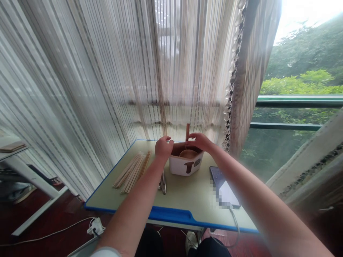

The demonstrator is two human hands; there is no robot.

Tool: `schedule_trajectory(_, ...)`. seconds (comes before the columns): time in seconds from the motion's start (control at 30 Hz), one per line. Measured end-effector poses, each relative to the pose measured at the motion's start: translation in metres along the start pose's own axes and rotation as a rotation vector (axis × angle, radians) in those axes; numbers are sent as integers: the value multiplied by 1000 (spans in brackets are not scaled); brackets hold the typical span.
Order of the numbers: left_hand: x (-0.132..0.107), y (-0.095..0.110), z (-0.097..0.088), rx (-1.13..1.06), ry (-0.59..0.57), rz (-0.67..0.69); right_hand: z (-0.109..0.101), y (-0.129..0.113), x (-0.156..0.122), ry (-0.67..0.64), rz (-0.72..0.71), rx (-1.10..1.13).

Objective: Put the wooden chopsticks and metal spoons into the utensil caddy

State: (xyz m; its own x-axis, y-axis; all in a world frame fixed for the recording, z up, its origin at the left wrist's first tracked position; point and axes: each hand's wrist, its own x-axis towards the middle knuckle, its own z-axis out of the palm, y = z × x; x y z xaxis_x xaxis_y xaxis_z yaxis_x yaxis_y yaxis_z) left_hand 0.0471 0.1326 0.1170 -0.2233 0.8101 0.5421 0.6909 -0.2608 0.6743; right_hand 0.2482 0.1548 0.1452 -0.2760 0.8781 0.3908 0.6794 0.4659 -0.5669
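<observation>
My left hand (163, 148) hangs curled just above the left rim of a white box (184, 167) marked with a dark letter-like print. My right hand (200, 141) rests over the box's far right rim, its fingers reaching toward a thin brown wooden stick (187, 131) that stands upright. Whether those fingers grip the stick is hidden. A round tan bowl (188, 154) sits inside the box. To the left lies a bundle of pale wooden sticks (131, 172), and a small metal tool (163, 182) lies below my left forearm.
The light green table (171, 203) has a blue edge and stands against a striped sheer curtain (107, 78). A phone (223, 187) with a cable lies at its right. A window with a green railing (297, 101) shows trees. A power strip (95, 226) lies on the dark red floor.
</observation>
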Motion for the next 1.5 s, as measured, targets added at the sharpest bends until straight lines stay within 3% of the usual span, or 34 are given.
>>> schedule_trajectory(0.23,-18,-33,-28,-42,151,-59,-2,-7,-13,218,74,4)
schedule_trajectory(0.33,-33,-55,-46,-20,211,-57,0,-27,-33,494,111,-41)
schedule_trajectory(0.4,-48,-69,-58,17,223,-59,12,-49,-53,746,101,-49)
schedule_trajectory(0.43,-56,-76,-63,41,222,-58,23,-62,-64,792,70,-15)
schedule_trajectory(0.57,-91,-106,-85,147,187,-75,96,-113,-103,613,-44,188)
schedule_trajectory(0.67,-111,-128,-103,219,192,-95,165,-141,-120,430,18,297)
schedule_trajectory(0.77,-122,-143,-117,223,191,-76,220,-155,-127,335,65,279)
schedule_trajectory(0.83,-124,-148,-122,167,165,-67,241,-157,-128,239,59,183)
schedule_trajectory(1.03,-122,-151,-125,27,120,-104,254,-149,-123,9,51,-123)
schedule_trajectory(1.17,-122,-153,-125,-12,104,-137,255,-149,-126,17,20,-172)
schedule_trajectory(1.5,-124,-155,-123,54,33,-13,257,-153,-128,85,47,-298)
